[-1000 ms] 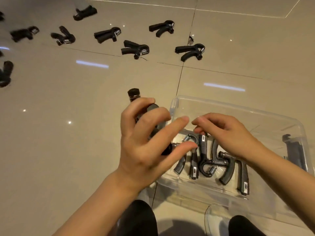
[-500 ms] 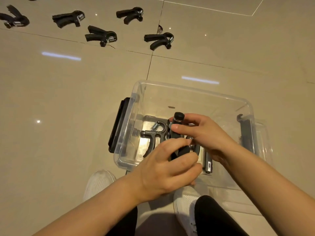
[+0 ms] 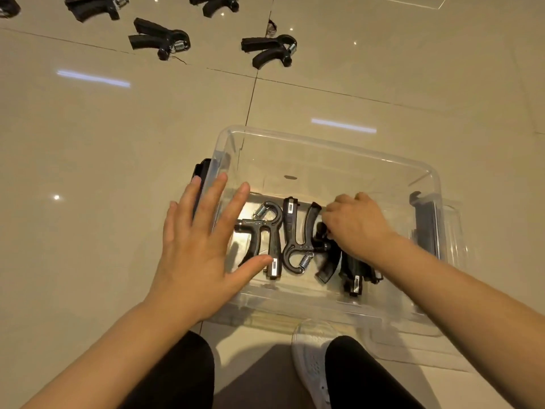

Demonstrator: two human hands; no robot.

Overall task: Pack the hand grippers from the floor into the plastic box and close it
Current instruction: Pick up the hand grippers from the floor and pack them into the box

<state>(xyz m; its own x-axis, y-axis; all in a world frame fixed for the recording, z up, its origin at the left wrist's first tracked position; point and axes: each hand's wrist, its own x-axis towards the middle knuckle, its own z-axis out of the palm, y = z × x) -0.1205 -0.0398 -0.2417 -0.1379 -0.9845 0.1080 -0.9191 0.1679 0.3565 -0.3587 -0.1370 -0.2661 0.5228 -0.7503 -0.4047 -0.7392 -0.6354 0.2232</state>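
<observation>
- The clear plastic box (image 3: 324, 149) sits open on the tiled floor (image 3: 88, 172), right in front of the person's white shoe (image 3: 312, 361).
- Several black hand grippers already lie side by side on the box bottom; the one at the left (image 3: 265, 234) and the one in the middle (image 3: 298, 240) show plainly.
- The left hand (image 3: 200, 252) is spread flat with fingers splayed, holding nothing, hovering over the box's 9 o'clock rim.
- The right hand (image 3: 356, 225) reaches down inside at about 3 o'clock of the row, fingers curled on the gripper at the right (image 3: 351, 273), apparently settling it. The exact hold is hidden under the hand.
- More loose grippers wait on the floor at 11 and 12 o'clock, well apart from the box, among them one with a bare spring (image 3: 159, 39) and one nearest the tile joint (image 3: 271, 50).
- These look like stiff plastic tools with a steel spring, light enough for one hand and not fragile.
- I'd take one around a padded handle rather than by the spring or knob, since the two handles squeeze together if grabbed as a pair.
- Black latches sit on the box's short ends (image 3: 424, 228).
- I can't pick out the lid, so closing looks some way off.
</observation>
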